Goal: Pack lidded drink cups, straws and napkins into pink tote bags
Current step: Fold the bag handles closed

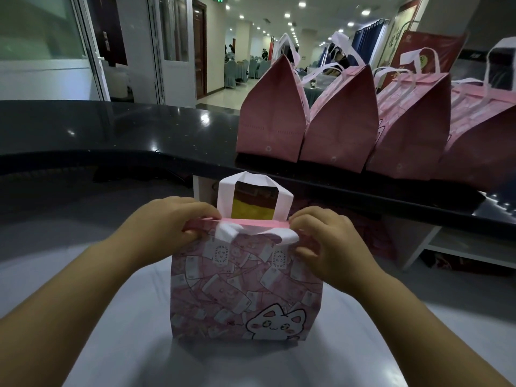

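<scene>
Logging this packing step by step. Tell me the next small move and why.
Probably press the top of the bag fully shut. The left hand and right hand pinch its rim, which lies nearly flat, and the other bags on the counter stand with tops closed. What is inside cannot be seen.

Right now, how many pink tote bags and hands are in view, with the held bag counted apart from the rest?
The held tote bag: 1
The other tote bags: 4
The left hand and right hand: 2
Total: 7
</scene>
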The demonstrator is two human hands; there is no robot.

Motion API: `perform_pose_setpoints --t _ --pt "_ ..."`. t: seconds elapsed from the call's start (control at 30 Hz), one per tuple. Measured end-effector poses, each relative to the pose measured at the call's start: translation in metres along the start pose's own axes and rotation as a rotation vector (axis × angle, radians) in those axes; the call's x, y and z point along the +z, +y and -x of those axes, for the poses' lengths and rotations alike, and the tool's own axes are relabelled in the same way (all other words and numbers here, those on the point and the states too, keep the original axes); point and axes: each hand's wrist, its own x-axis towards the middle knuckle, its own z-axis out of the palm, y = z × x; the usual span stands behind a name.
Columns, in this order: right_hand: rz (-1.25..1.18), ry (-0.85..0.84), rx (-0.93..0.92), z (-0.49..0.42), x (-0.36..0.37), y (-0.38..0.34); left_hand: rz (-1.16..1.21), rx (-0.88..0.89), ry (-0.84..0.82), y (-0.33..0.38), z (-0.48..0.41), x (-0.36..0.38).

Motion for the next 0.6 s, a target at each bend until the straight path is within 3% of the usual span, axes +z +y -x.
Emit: perform_pose_setpoints --t 0.23,0.33,0.5,0.6 --pt "-0.393 -0.197 0.283 -0.011 -0.024 -0.036 -0.026 0.039 0.005 0.003 0.000 0.002" --pt "-0.418 -0.157 0.380 -0.017 -0.024 -0.048 -0.048 0.063 0.027 0.003 0.002 0.003" --pt "-0.337 -0.451 0.257 -0.010 -0.031 -0.049 -0.045 0.110 0.089 0.003 0.003 0.004" --pt "-0.407 -0.485 0.229 -0.005 -0.031 -0.044 -0.064 0.135 0.119 0.003 0.004 0.006"
